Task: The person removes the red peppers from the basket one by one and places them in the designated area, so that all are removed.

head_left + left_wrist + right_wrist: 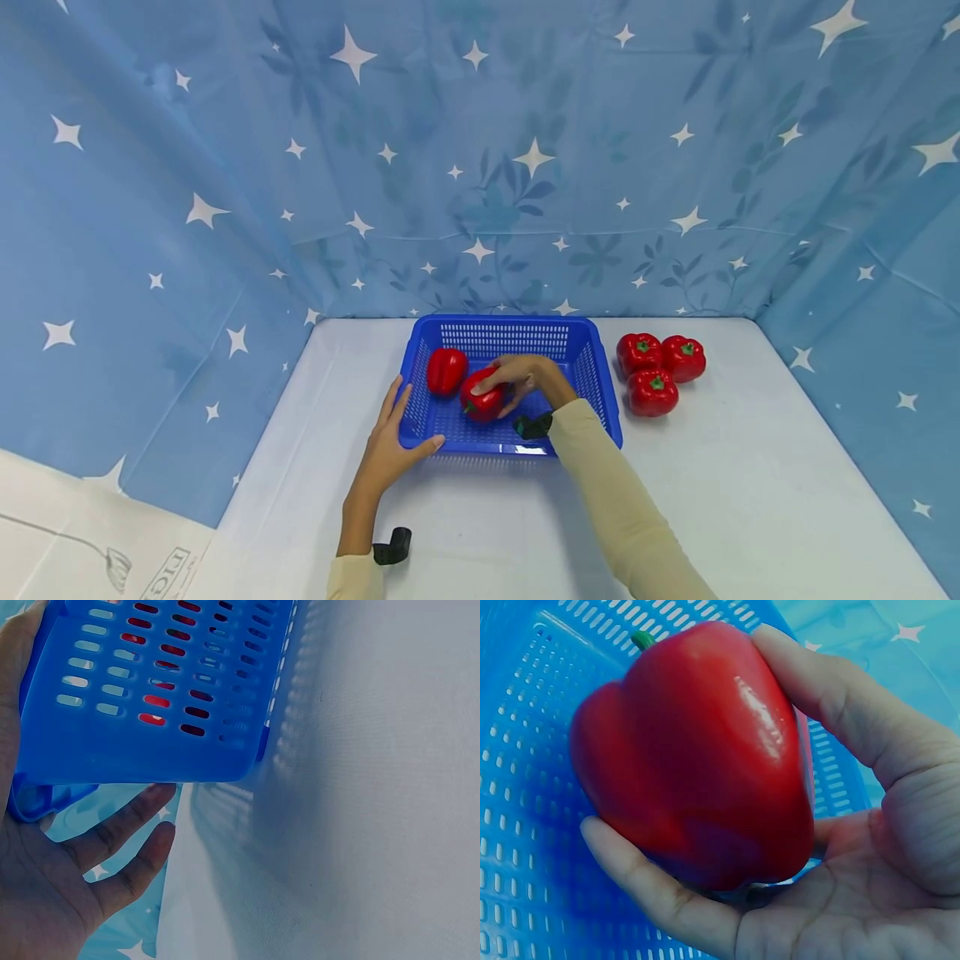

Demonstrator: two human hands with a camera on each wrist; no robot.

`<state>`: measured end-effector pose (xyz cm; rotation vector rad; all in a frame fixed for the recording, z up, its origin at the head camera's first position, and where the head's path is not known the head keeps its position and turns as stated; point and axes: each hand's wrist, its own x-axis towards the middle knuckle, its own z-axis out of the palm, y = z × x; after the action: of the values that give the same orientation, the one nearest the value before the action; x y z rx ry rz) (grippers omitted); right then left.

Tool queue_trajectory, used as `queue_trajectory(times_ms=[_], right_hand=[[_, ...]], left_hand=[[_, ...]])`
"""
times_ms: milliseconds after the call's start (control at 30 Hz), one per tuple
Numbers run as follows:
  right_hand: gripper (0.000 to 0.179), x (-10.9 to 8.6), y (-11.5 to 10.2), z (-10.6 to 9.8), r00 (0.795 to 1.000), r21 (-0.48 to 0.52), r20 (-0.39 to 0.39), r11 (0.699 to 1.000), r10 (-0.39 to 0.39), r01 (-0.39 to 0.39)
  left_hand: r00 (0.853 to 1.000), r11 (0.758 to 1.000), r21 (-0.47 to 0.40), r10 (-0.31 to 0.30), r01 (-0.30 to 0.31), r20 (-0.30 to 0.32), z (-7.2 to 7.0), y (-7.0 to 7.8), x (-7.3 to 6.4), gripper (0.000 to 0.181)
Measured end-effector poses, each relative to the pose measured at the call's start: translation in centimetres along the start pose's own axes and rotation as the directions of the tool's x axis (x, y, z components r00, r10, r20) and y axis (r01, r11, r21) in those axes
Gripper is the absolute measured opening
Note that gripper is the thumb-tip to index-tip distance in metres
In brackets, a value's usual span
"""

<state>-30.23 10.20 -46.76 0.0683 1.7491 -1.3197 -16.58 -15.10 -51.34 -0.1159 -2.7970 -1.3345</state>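
Note:
A blue slatted plastic basket (pixel 501 322) stands on the white table, with one red bell pepper (pixel 447 372) lying at its left side. Over the basket's middle my right hand (pixel 525 373) grips a second red bell pepper (pixel 480 404). The right wrist view shows thumb and fingers around this pepper (pixel 697 757), its green stem turned away from the palm. My left hand (pixel 392 450) touches the basket's front left corner with fingers spread. In the left wrist view its fingers (pixel 124 877) are nearly straight beside the basket wall (pixel 142 754).
To the right of the basket, three more red bell peppers (pixel 652 393) sit clustered on the table (pixel 750 483). A blue star-patterned curtain (pixel 600 167) hangs behind the table and along both sides.

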Motion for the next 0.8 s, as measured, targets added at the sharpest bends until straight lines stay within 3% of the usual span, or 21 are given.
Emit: queue_trajectory(times_ms=[233,600,800], right_hand=[[0.060,-0.6,0.3,-0.6,0.999,-0.028,0.006,0.999,-0.041,0.041],[0.057,-1.4,0.5,-1.6,0.985,-0.066,0.085,0.986,-0.150,0.156],[0.060,-1.6,0.8,-2.0,0.980,-0.130,0.022,0.971,-0.199,0.200]], left_hand=[[1.000,1.000,0.006,-0.008,0.008,0.009,0.0,0.0,0.0,0.106],[1.000,1.000,0.006,0.012,-0.012,-0.009,0.0,-0.2,0.1,0.106],[1.000,1.000,0.008,0.014,-0.014,-0.008,0.1,-0.2,0.1,0.106]])
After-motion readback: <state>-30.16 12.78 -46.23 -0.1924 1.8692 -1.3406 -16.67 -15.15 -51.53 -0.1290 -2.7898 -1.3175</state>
